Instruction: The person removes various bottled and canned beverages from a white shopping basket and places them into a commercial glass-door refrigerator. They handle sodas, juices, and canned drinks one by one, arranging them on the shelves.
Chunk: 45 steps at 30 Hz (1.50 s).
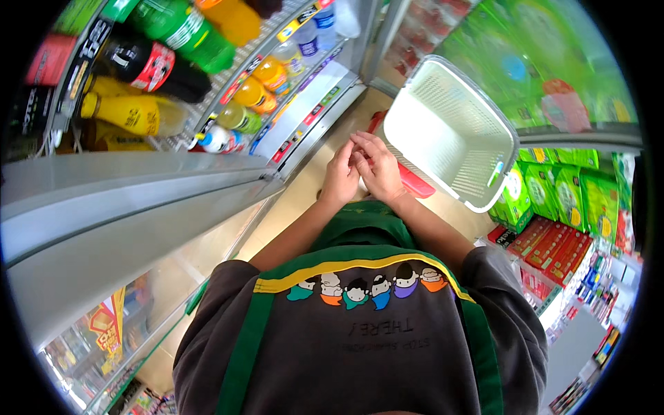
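Note:
My left hand (340,174) and my right hand (379,168) meet in front of my green apron (363,225), fingertips touching or overlapping. No object shows between them, though the space between the palms is partly hidden. Just beyond my right hand stands a white perforated plastic basket (423,132); the part of its inside that shows holds nothing. A red plastic object (415,181) lies beneath or beside the basket. To the upper left, an open drinks cooler holds a dark cola bottle (155,67), a green soda bottle (181,36) and a yellow drink bottle (135,114).
The cooler door (129,207) stands open along my left side. Small orange soda bottles (254,94) line the cooler's lower shelf. At the right are green packets (568,192) and red boxes (550,249) on a shelf. Glass with green packs behind it rises past the basket.

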Each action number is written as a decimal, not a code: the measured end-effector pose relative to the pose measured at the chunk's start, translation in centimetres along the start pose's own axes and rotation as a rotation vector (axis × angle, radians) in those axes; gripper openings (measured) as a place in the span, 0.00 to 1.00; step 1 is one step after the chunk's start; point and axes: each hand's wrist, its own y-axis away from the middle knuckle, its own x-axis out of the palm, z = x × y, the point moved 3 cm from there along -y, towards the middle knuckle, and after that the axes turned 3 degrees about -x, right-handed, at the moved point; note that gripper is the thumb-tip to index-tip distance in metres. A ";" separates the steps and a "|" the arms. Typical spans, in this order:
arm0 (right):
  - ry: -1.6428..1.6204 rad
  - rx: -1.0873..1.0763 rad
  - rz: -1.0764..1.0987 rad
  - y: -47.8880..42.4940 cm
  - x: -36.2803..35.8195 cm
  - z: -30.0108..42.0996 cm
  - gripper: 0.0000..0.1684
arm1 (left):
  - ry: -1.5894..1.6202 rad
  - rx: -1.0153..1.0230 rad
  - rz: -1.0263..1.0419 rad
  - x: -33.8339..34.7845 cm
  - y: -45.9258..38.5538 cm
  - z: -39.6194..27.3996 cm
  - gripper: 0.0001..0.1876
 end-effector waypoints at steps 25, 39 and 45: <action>0.060 0.752 -0.474 18.4 -26.3 -26.3 0.30 | 0.615 -1.042 0.078 18.8 -2.3 10.1 0.44; -0.034 0.740 -0.450 22.9 -22.8 -25.6 0.24 | 0.466 -0.894 -0.207 18.7 4.7 9.1 0.30; -0.239 0.646 -0.374 25.2 -20.7 -23.4 0.24 | 0.600 -0.940 -0.221 16.9 11.2 10.6 0.24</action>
